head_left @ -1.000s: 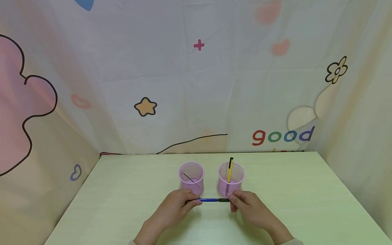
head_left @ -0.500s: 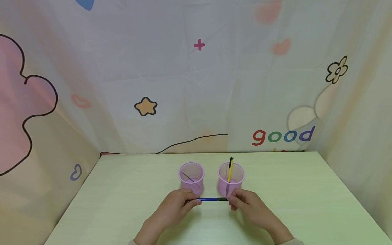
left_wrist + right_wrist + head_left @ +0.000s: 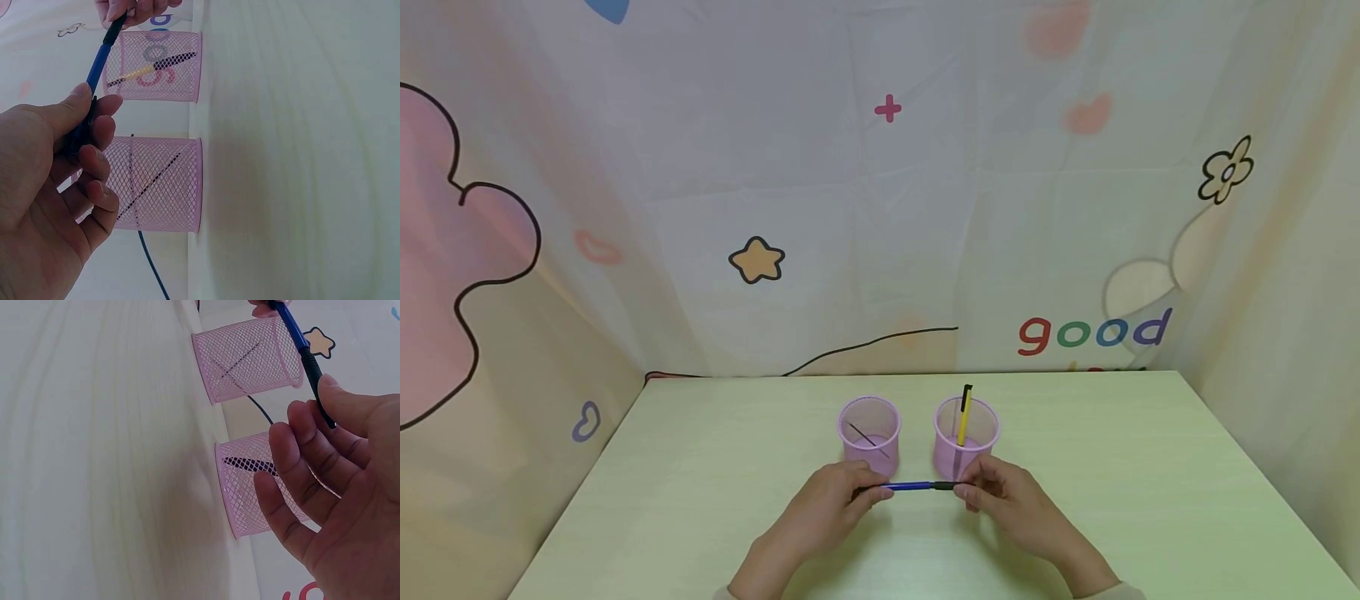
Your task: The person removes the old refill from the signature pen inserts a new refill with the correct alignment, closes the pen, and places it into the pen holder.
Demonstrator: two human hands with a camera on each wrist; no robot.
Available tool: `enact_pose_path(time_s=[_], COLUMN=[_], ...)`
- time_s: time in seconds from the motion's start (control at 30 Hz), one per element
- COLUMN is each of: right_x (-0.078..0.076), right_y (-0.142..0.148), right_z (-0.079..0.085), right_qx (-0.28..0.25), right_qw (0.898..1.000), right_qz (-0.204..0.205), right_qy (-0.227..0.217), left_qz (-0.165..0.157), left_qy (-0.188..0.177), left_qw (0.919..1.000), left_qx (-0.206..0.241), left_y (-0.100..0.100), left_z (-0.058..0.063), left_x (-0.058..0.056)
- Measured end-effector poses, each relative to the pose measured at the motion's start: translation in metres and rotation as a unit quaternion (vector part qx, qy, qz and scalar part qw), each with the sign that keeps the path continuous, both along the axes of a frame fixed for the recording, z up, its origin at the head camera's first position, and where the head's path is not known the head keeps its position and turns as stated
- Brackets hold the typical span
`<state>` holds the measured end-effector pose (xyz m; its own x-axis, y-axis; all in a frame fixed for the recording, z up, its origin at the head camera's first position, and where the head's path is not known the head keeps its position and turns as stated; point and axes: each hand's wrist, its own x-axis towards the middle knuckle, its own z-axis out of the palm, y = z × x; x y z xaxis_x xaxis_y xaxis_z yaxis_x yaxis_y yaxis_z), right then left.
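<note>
Between my hands a blue pen (image 3: 912, 486) with a black end lies level, in front of two pink mesh pen cups. My left hand (image 3: 842, 504) pinches its left part between thumb and fingers. On the black end, the thumb and fingertips of my right hand (image 3: 1006, 504) pinch it, with the other fingers loosely bent in the right wrist view. Behind my left hand stands the left cup (image 3: 869, 454), where a thin dark line runs slantwise. The right cup (image 3: 962, 460), behind my right hand, holds a yellow pen (image 3: 964, 421) with a black top, leaning upright.
The pale table (image 3: 715, 450) runs back to a printed curtain (image 3: 820, 183) with a star, a flower and the word "good". More curtain hangs at both sides. A narrow gap separates the two cups.
The pen's black end has risen slightly, and the right hand's fingertips have shifted a little on it. The left hand has hardly moved; both cups stay in place.
</note>
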<state>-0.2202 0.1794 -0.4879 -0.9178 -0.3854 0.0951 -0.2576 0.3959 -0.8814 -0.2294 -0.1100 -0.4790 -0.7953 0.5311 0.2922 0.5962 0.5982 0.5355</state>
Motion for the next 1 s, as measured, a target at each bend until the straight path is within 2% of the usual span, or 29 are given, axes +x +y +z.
enact_pose_path(time_s=[0.63,1.0], right_x=[-0.0011,-0.0005], right_y=[-0.0012,-0.0015], right_z=[0.0018,0.0045], right_qx=[0.003,0.001], right_qw=[1.000,1.000], right_qz=[-0.014,-0.025], right_qy=[-0.010,-0.010], left_qz=[0.007,-0.003], left_qy=[-0.021,-0.021], left_qw=[0.9997,0.9997], left_qx=[0.005,0.015], left_y=[-0.0003,-0.0013], left_z=[0.0001,0.0010], left_x=[0.0005,0.0013])
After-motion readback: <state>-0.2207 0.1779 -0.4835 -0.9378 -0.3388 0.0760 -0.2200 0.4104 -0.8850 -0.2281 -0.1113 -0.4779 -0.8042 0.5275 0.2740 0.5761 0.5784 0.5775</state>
